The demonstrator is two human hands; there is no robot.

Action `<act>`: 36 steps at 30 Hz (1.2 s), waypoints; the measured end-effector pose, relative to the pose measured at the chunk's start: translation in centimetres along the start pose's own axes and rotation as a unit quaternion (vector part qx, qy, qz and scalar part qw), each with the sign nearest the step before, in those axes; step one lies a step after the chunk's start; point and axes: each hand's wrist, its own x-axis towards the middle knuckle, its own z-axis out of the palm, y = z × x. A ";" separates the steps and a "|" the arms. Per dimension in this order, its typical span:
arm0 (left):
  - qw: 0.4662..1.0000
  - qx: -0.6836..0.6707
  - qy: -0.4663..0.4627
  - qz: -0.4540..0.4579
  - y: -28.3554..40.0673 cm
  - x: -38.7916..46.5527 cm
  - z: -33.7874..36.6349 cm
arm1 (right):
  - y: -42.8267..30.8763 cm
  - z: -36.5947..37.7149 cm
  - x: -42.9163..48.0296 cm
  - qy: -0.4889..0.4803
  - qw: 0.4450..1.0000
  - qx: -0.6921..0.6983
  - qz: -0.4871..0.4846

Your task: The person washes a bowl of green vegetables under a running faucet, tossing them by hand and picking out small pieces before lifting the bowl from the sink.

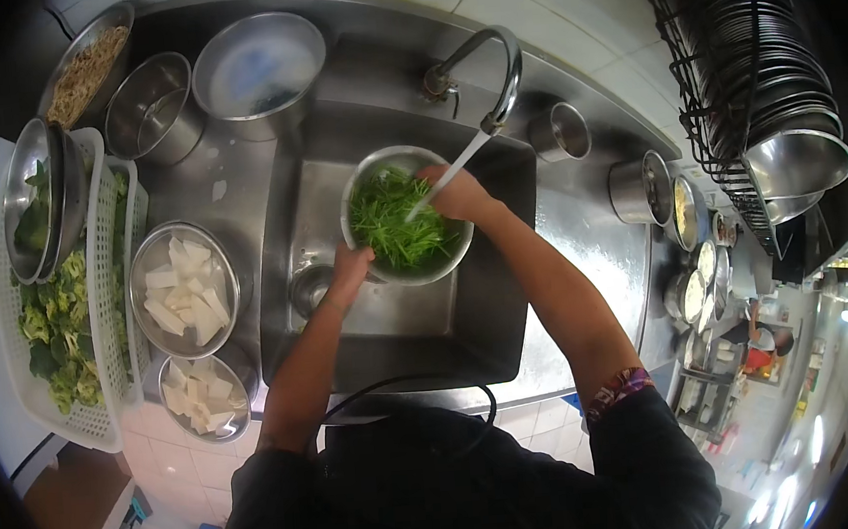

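A round steel bowl (460, 257) is held over the basin of a stainless-steel sink (416, 316). Inside it lie long, thin cut green vegetables (399, 226). My left hand (353, 267) grips the bowl's rim at its lower left. At the upper right, my right hand (456, 192) reaches over the rim into the bowl; its fingertips are partly hidden among the greens, so I cannot tell whether they hold any. From the curved faucet (510, 74), a stream of water (454, 170) runs past my right hand onto the greens.
Left of the sink stand two bowls of white cut pieces (186, 292) (205, 398) and a white plastic basket (109, 404) of broccoli. Steel pots (259, 73) (561, 133) line the back. A wire rack (701, 112) of stacked bowls hangs at upper right. Another person (765, 340) is far right.
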 end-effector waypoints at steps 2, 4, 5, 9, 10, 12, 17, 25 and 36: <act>0.999 0.009 -0.049 0.016 0.7 -0.3 0.9 | -0.2 -0.4 1.0 -0.057 0.993 0.097 0.033; 0.999 0.022 -0.044 0.018 0.9 -0.3 1.0 | -0.6 0.2 1.9 -0.115 0.973 0.194 0.057; 0.998 0.034 -0.039 0.020 0.9 -0.3 1.1 | -0.8 0.7 1.9 -0.117 0.893 0.422 0.101; 0.998 -0.006 -0.042 0.035 1.9 -1.1 2.3 | -1.9 2.1 2.7 -0.077 0.611 0.764 0.192; 0.999 -0.018 -0.033 0.036 2.6 -1.5 2.9 | -1.6 2.4 2.6 -0.064 0.612 0.766 0.186; 0.999 -0.030 -0.025 0.037 3.5 -2.0 3.2 | -1.0 2.7 2.7 -0.062 0.609 0.770 0.181; 0.999 -0.043 0.012 0.019 2.5 -2.1 0.0 | -2.0 3.8 1.7 -0.056 0.696 0.698 0.159; 0.996 0.067 -0.060 -0.026 3.4 -4.8 3.2 | 1.8 7.5 1.1 0.219 0.970 0.075 0.070; 0.959 0.251 -0.128 -0.020 3.5 -2.5 1.5 | 0.2 1.8 -1.5 0.023 0.960 0.248 0.124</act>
